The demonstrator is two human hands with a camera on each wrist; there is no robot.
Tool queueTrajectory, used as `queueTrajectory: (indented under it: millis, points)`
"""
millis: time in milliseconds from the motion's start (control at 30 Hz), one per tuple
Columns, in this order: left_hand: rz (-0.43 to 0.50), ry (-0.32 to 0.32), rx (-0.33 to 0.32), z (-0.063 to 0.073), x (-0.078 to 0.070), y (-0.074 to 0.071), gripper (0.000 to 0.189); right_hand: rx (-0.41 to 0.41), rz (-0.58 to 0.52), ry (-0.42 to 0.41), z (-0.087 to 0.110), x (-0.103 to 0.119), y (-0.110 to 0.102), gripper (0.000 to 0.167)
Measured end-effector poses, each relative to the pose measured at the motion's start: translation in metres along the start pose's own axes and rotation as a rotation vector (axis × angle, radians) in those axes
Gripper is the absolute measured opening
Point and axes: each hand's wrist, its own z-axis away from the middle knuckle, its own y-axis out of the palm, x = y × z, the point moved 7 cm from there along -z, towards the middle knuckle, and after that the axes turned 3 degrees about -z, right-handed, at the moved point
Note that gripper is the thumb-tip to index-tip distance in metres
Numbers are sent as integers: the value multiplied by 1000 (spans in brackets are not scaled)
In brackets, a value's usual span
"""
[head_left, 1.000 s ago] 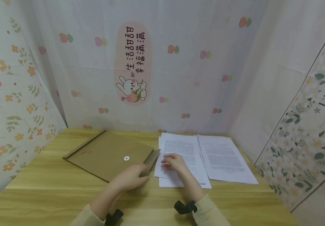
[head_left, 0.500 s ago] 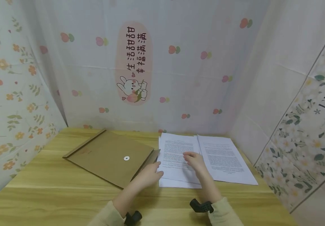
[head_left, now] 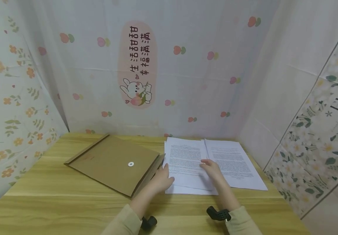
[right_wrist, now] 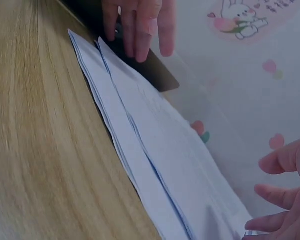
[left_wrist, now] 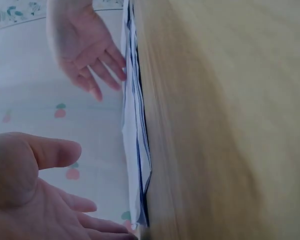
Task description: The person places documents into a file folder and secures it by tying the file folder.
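Papers (head_left: 185,160), left stack: lying right of centre, toward the table's (head_left: 48,195) far edge. Compared with earlier, left hand (head_left: 162,179) has moved off the envelope (head_left: 107,163) to their left edge; right hand (head_left: 212,169) to their right. Judgement: attention now on papers. Fingers spread, pinching nothing; contact unclear.

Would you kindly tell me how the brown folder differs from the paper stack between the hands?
The brown folder carries a white button; the paper stack is white with printed text. On the table, the brown folder lies at a clear slant, while the paper stack lies nearly straight. Both rest on the same table.
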Motion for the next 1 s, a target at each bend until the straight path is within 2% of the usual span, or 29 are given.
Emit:
queueTrajectory:
  millis: [167,300,400,500,567,667,767,900,1000]
  points:
    - [78,-40,-16,-8,6,3,68,13,-32,34,-2,-6,0,47]
    - [196,-13,-38,-14,6,3,64,0,-45,39,-4,-7,-2,49]
    - [299,47,-48,-17,3,2,58,-1,-51,32,-4,-6,-4,50]
    - [373,78,-47,-18,0,1,53,-3,-44,36,-5,-8,-6,51]
    - [395,75,-65,-18,0,-1,52,-14,-40,42,-5,-9,-7,51]
    - [428,47,-106,-18,4,-6,55,-45,-75,75,-6,-12,-11,50]
    - [443,-32,-148,-19,12,-9,52,-85,-150,107,-6,-16,-17,49]
    - [465,-156,-161,-19,25,-7,45,-121,-293,130,-7,-21,-21,48]
    - [489,-180,-142,-18,29,-4,41,-101,-420,137,-7,-23,-20,49]
